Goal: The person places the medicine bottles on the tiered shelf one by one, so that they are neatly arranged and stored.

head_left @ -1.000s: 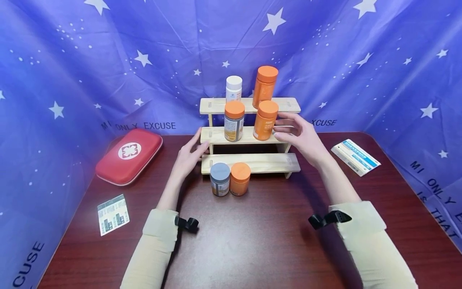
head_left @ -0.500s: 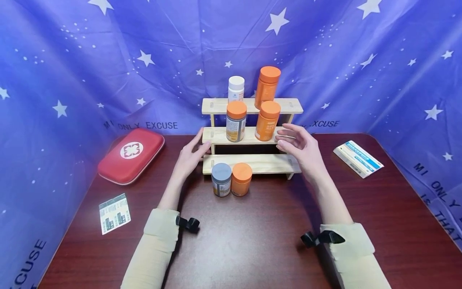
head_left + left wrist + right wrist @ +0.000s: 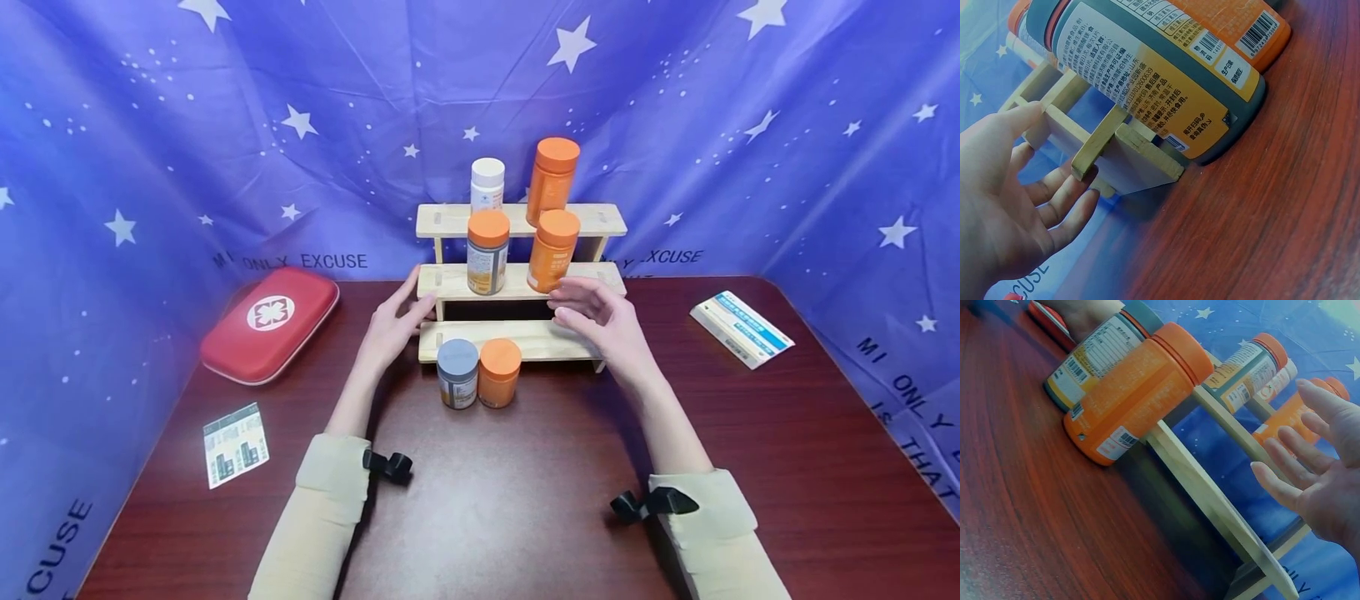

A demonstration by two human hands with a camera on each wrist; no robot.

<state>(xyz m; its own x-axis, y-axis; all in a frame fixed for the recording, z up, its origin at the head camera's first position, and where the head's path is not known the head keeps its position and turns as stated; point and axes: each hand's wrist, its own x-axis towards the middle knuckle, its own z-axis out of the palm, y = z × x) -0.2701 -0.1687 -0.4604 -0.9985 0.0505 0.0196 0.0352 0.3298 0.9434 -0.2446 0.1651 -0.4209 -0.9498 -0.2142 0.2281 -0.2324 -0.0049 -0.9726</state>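
A three-tier wooden display rack (image 3: 525,340) stands at the back of the table. My left hand (image 3: 390,327) rests on the rack's left end, its fingertips against the ends of the shelf boards in the left wrist view. My right hand (image 3: 603,323) hovers in front of the rack's right half, fingers loosely bent and holding nothing. Just behind it, on the middle tier, stands an orange supplement bottle (image 3: 552,252). Left of that is a grey bottle with an orange lid (image 3: 487,254). The top tier carries a white bottle (image 3: 487,185) and a taller-looking orange bottle (image 3: 553,179).
On the table before the rack, a grey-lidded bottle (image 3: 457,375) and an orange bottle (image 3: 500,375) stand side by side. A red first-aid case (image 3: 266,325) and a printed card (image 3: 236,446) lie left. A white-and-blue medicine box (image 3: 742,328) lies right. Star-patterned cloth encloses the table.
My right hand has drawn away from the orange bottle on the middle tier, moving down and left toward the front of the rack. The left hand has stayed at the rack's end.
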